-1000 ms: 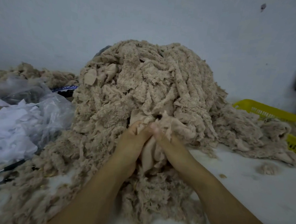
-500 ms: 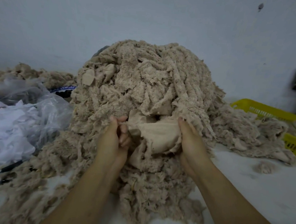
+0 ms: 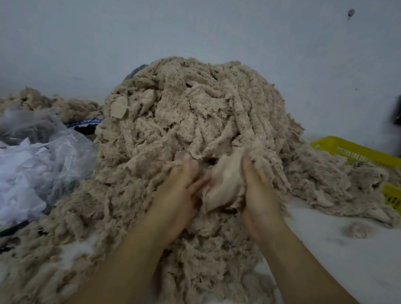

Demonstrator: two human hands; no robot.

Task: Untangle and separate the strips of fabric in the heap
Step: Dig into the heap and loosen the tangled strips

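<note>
Beige strips fill the heap [image 3: 198, 117] on the bench [image 3: 356, 262]. Stretched wide a moment ago, the smooth piece [image 3: 226, 181] is now bunched at its near face between left hand [image 3: 177, 194] and right hand [image 3: 261, 198]. Right fingers [image 3: 250, 167] curl round it; left fingers are too blurred to tell. Probably not yet free.

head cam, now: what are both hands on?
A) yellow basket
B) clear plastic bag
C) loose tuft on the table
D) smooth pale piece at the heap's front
D: the left hand and right hand sit either side of the smooth pale piece at the front of the heap. Both touch it, and the right hand grips its edge.
</note>
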